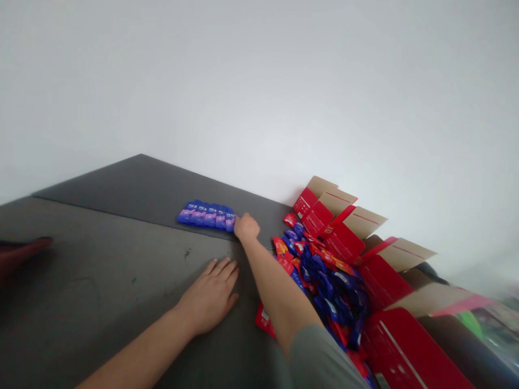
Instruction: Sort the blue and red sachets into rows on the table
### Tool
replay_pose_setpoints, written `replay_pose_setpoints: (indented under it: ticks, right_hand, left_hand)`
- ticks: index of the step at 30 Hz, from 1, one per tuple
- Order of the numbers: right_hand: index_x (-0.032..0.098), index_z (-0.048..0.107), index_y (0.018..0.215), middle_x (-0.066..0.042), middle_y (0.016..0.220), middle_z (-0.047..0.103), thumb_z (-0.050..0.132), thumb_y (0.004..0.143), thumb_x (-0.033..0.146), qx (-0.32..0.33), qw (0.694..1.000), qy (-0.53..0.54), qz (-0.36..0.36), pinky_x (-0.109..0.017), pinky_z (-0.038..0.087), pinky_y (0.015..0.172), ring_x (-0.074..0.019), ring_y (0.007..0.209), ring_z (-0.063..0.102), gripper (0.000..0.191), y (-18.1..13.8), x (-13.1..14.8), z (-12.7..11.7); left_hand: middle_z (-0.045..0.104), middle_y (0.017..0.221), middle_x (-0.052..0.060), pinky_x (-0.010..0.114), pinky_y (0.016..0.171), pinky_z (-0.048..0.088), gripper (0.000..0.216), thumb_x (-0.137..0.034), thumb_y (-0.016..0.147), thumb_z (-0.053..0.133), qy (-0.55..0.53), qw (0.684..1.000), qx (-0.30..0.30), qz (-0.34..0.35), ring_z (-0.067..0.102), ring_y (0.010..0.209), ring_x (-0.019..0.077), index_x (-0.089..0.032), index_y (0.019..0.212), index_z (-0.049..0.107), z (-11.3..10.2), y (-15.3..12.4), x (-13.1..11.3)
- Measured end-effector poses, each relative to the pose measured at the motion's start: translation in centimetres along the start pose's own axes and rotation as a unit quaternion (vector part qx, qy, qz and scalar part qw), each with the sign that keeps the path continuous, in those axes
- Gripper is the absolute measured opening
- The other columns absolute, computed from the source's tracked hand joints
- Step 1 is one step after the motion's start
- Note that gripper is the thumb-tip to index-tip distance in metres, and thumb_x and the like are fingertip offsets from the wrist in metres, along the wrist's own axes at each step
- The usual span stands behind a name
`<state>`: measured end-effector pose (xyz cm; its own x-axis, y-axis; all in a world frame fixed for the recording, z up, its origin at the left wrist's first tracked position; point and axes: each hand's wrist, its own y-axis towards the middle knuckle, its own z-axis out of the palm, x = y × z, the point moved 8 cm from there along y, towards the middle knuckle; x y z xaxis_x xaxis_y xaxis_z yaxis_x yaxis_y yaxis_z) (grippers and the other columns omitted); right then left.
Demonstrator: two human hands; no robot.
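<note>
My right hand (pixel 246 227) reaches far forward and touches the right end of a row of blue and purple sachets (pixel 206 214) lined up on the dark grey table (pixel 121 270). Its fingers are curled against the last sachet in the row. My left hand (pixel 211 294) lies flat on the table, palm down, fingers stretched out, holding nothing. To the right of my right forearm lies a heap of loose blue and red sachets (pixel 324 275).
Several open red cardboard boxes (pixel 348 232) with brown inner flaps stand along the wall at the right. A larger red box (pixel 401 351) sits at the lower right. A white wall rises behind the table. A blurred reddish shape (pixel 20 251) shows at the left edge.
</note>
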<state>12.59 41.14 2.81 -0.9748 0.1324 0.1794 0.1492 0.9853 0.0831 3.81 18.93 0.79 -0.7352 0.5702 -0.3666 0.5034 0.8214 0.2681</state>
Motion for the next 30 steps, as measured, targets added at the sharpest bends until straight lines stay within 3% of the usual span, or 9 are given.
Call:
replay_pose_setpoints:
  ticks: [5, 7, 9, 11, 12, 17, 30]
  right_hand:
    - [0.012, 0.063, 0.132, -0.023, 0.126, 0.069, 0.03, 0.106, 0.044, 0.043, 0.998, 0.034, -0.021, -0.045, 0.053, 0.096, -0.0344, 0.119, 0.067, 0.053, 0.5, -0.4, -0.4]
    - [0.012, 0.058, 0.14, -0.02, 0.133, 0.066, 0.041, 0.103, 0.051, 0.067, 0.99, 0.085, -0.094, -0.04, 0.051, 0.1, -0.0309, 0.123, 0.064, 0.056, 0.5, -0.4, -0.8]
    - [0.016, 0.05, 0.15, -0.016, 0.144, 0.06, 0.064, 0.091, 0.057, 0.095, 0.969, 0.116, -0.195, -0.035, 0.048, 0.103, -0.0278, 0.126, 0.061, 0.073, 0.1, -0.2, -1.2]
    - [0.02, 0.047, 0.154, -0.013, 0.149, 0.055, 0.082, 0.076, 0.055, 0.116, 0.951, 0.104, -0.266, -0.033, 0.047, 0.104, -0.027, 0.127, 0.059, 0.092, -0.6, -0.3, -1.2]
    - [0.021, 0.05, 0.152, -0.012, 0.148, 0.056, 0.085, 0.073, 0.053, 0.12, 0.948, 0.087, -0.283, -0.033, 0.046, 0.104, -0.0271, 0.126, 0.059, 0.092, -0.8, -0.5, -1.0]
    - [0.024, 0.063, 0.142, -0.009, 0.136, 0.065, 0.074, 0.087, 0.051, 0.079, 0.953, 0.029, -0.292, -0.033, 0.042, 0.107, -0.0262, 0.125, 0.059, 0.062, -0.9, -0.3, -0.7]
    - [0.02, 0.071, 0.129, -0.012, 0.127, 0.069, 0.066, 0.092, 0.057, -0.007, 0.964, 0.034, -0.264, -0.037, 0.043, 0.105, -0.0261, 0.118, 0.06, 0.052, -2.1, -0.2, -0.9]
  left_hand:
    - [0.047, 0.161, 0.014, 0.055, 0.127, 0.021, 0.059, -0.042, 0.097, 0.048, 0.007, 1.0, 0.018, -0.001, 0.035, 0.153, 0.0327, -0.017, 0.151, 0.05, -0.1, 0.0, -0.2]
    - [0.045, 0.162, 0.014, 0.055, 0.127, 0.021, 0.06, -0.041, 0.097, 0.047, 0.012, 1.0, 0.025, -0.002, 0.035, 0.154, 0.0328, -0.017, 0.152, 0.049, -0.2, 0.0, -0.2]
    - [0.046, 0.162, 0.014, 0.056, 0.127, 0.021, 0.059, -0.041, 0.098, 0.047, 0.013, 1.0, 0.026, -0.004, 0.034, 0.154, 0.0327, -0.017, 0.152, 0.049, -0.3, 0.0, -0.2]
    - [0.047, 0.161, 0.014, 0.055, 0.127, 0.021, 0.059, -0.042, 0.098, 0.047, 0.01, 1.0, 0.024, -0.004, 0.035, 0.154, 0.0325, -0.018, 0.151, 0.05, -0.3, 0.0, -0.2]
    - [0.047, 0.161, 0.013, 0.055, 0.127, 0.021, 0.058, -0.042, 0.098, 0.047, 0.009, 1.0, 0.023, -0.005, 0.035, 0.154, 0.0324, -0.018, 0.151, 0.05, -0.3, 0.0, -0.2]
    - [0.047, 0.162, 0.013, 0.055, 0.127, 0.02, 0.058, -0.042, 0.098, 0.045, 0.015, 0.999, 0.032, -0.005, 0.035, 0.154, 0.0321, -0.018, 0.151, 0.05, -0.3, 0.0, -0.3]
    - [0.046, 0.162, 0.011, 0.054, 0.127, 0.023, 0.06, -0.045, 0.099, 0.044, 0.054, 0.998, 0.034, 0.002, 0.034, 0.154, 0.032, -0.018, 0.152, 0.049, 0.4, 0.1, 0.2]
